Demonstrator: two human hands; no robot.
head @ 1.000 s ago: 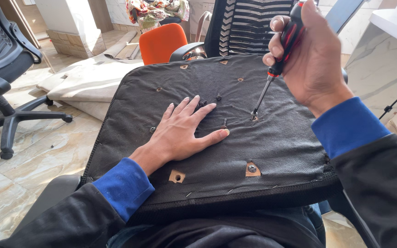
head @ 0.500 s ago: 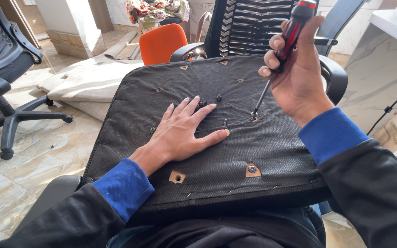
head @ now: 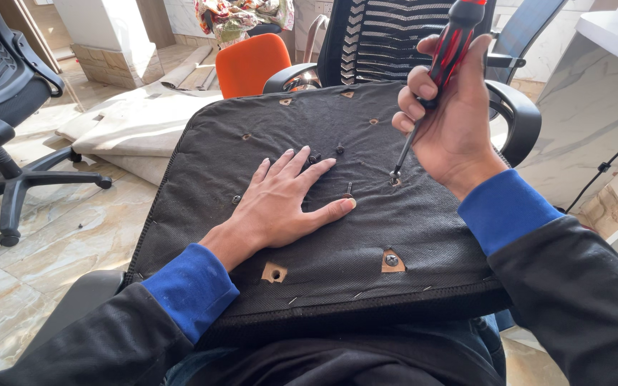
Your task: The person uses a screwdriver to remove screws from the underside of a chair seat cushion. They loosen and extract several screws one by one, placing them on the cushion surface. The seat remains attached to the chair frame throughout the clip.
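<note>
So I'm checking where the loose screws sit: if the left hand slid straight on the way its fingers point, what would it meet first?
Probably the loose dark screws on the seat underside, just past the left hand and its fingertips.

No packages, labels, signs or screens show anywhere in this view.

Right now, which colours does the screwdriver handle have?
The screwdriver handle is black with red stripes, seen in the head view.
</note>
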